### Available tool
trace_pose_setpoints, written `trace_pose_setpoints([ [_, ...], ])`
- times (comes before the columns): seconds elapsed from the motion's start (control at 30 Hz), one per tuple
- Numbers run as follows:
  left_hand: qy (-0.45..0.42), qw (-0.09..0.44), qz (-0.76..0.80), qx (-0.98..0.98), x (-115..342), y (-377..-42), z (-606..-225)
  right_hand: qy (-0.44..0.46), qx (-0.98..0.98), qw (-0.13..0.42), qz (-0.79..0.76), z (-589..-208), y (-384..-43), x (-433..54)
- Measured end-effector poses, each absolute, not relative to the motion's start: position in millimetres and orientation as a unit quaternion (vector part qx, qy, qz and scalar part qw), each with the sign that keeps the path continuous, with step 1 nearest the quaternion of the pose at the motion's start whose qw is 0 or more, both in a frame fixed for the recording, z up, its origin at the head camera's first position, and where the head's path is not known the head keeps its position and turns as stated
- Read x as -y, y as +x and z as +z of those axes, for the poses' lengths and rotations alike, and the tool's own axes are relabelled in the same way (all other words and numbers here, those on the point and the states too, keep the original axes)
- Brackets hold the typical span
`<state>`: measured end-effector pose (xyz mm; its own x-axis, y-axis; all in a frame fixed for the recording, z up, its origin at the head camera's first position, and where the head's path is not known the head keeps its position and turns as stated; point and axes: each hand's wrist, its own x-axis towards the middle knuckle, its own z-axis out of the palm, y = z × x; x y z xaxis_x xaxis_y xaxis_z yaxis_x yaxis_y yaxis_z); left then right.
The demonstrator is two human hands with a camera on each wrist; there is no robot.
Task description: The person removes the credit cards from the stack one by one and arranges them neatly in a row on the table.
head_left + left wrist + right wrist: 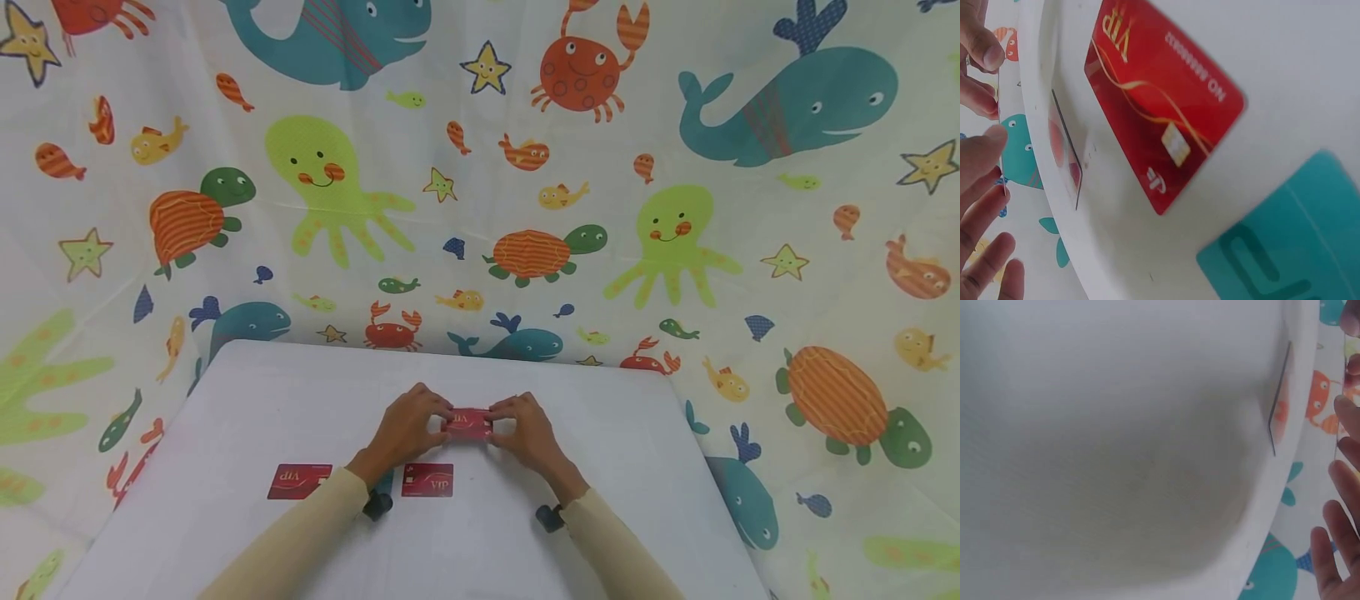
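Note:
In the head view, a red VIP card (pixel 468 425) spans the gap between both hands over the white table. My left hand (pixel 408 423) pinches its left end between thumb and fingers, and my right hand (pixel 528 432) pinches its right end. From the left wrist, the held card is seen nearly edge-on beside the left fingers (pixel 985 156). The right fingers (pixel 1349 425) show at the right wrist view's edge. Close by on the table is a thin, dark-edged flat piece (pixel 1066 150), its lower part reflective.
Two more red VIP cards lie nearer me, one left (pixel 298 482) and one middle (pixel 427 481). Between them a teal card (pixel 1291 244) is mostly covered by my left wrist in the head view. Behind the white table (pixel 622 433) hangs a sea-animal curtain (pixel 480 192).

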<state>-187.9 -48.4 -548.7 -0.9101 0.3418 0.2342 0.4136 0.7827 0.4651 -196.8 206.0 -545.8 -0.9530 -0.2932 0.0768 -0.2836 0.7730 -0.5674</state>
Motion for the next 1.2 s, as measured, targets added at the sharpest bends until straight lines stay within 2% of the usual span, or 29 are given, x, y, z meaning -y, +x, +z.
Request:
trace_pose_setpoints([
  [0.73,-0.214,0.069,-0.295,0.929,42.0,-161.1,-542.0,-0.172,-0.931,-0.021,-0.322,-539.4,-163.6,-222.1],
  [1.2,-0.228,0.082,-0.278,0.929,37.5,-145.9,-554.5,-0.169,-0.933,-0.004,-0.319,-548.3,-146.5,-227.6],
])
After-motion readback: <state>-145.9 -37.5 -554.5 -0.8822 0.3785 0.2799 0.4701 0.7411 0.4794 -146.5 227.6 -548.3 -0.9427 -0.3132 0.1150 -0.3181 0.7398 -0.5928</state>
